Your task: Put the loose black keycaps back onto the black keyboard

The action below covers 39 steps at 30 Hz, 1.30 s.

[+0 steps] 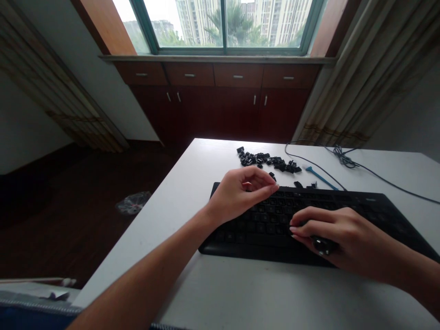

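Observation:
A black keyboard (347,215) lies on the white table (261,293). My left hand (240,190) hovers over its upper left part, fingers pressed together in a pinch; what they hold, if anything, is too small to see. My right hand (338,240) rests on the keyboard's lower middle, fingers curled round a small dark object (322,245), perhaps a keycap. A heap of loose black keycaps (268,161) lies on the table just beyond the keyboard, a few strays nearer its top edge.
A thin blue tool (319,178) lies right of the keycap heap. A dark cable (347,161) runs across the table's far right. Beyond the table stand a wooden cabinet (223,98) under a window, curtains either side, and dark floor with a plastic bag (133,202).

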Available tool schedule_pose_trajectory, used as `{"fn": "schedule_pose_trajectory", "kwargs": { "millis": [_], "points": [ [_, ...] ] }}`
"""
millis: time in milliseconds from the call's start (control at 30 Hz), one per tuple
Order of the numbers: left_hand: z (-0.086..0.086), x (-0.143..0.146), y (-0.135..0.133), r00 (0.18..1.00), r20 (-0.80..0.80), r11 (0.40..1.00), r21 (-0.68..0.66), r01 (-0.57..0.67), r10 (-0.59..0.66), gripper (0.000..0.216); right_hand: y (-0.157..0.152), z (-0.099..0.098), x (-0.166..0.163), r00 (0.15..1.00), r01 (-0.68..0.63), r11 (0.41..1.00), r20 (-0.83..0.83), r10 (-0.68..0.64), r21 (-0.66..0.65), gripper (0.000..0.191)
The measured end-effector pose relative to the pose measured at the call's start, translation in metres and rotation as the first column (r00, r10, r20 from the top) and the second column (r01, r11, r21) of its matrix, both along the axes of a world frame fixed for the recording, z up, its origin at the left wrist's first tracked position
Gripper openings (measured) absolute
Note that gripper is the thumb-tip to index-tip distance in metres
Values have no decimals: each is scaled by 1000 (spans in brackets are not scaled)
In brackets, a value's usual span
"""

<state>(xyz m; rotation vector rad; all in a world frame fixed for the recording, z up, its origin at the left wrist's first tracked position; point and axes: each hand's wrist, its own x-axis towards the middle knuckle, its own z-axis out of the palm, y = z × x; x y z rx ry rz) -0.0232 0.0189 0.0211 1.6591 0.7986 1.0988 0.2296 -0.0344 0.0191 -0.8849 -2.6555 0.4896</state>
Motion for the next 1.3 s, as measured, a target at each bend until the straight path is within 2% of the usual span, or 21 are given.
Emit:
{"fn": "schedule_pose_trajectory", "kwargs": {
  "millis": [100, 200, 267, 300, 367, 400, 433, 500, 533, 633, 733, 800, 933, 1000, 1067, 1133, 1167, 1233, 1300],
  "points": [
    [-1, 0, 0, 1000, 6, 1000, -4, 3, -3, 17, -1, 5, -4, 999, 39, 997, -12, -40, -66, 8],
    [-2, -1, 2, 1000, 15, 1000, -3, 3, -2, 18, -1, 10, -6, 976, 134, 984, -157, -153, -121, 5],
    [-2, -3, 4, 1000, 25, 1000, 1, -7, 7, 19, -1, 15, -9, 891, 234, 955, -354, -285, -180, 14],
    [-2, -4, 5, 999, 28, 1000, 3, -16, 16, 19, -1, 18, -12, 810, 264, 931, -467, -355, -251, 24],
    [-2, -6, 9, 998, 25, 999, 12, -49, 49, 19, 0, 28, -21, 645, 206, 872, -608, -462, -444, 41],
    [-2, -8, 11, 997, 19, 997, 20, -75, 74, 20, 0, 33, -28, 594, 140, 842, -636, -492, -520, 46],
    [-2, -10, 13, 994, 15, 994, 28, -105, 105, 20, 0, 39, -34, 581, 65, 818, -645, -497, -572, 50],
    [-3, -15, 18, 983, 20, 982, 46, -182, 181, 23, -2, 47, -48, 572, -17, 812, -672, -471, -584, 52],
    [-4, -18, 21, 975, 29, 974, 53, -221, 220, 24, -3, 48, -55, 541, -62, 819, -709, -453, -571, 52],
    [-7, -26, 30, 947, 67, 947, 52, -316, 313, 29, -6, 36, -69, 460, -148, 822, -774, -435, -549, 52],
    [-11, -33, 37, 927, 92, 929, 37, -368, 364, 34, -6, 14, -76, 571, -79, 788, -676, -467, -611, 54],
    [-13, -35, 39, 919, 88, 921, 35, -388, 384, 34, -3, 8, -77, 561, -86, 767, -667, -490, -636, 54],
    [-16, -37, 40, 914, -3, 909, 105, -404, 406, 31, 8, 26, -69, 453, -136, 801, -756, -473, -583, 51],
    [-17, -38, 39, 919, -105, 915, 192, -356, 379, 28, 20, 39, -59, 445, -34, 826, -749, -492, -563, 50],
    [-18, -39, 41, 915, -235, 922, 292, -255, 327, 25, 37, 45, -46, 525, 205, 837, -665, -532, -508, 50],
    [-17, -41, 47, 881, -380, 911, 393, -121, 281, 22, 57, 44, -32, 658, 468, 835, -516, -548, -290, 42],
    [-15, -41, 51, 852, -451, 897, 440, -48, 267, 21, 68, 40, -26, 720, 526, 837, -444, -534, -153, 35],
    [-10, -41, 60, 778, -578, 856, 505, 106, 245, 23, 86, 31, -18, 840, 494, 868, -285, -461, 53, 31],
    [-4, -40, 68, 710, -664, 820, 528, 223, 235, 27, 101, 21, -17, 893, 423, 903, -201, -402, 76, 30]
  ]
}}
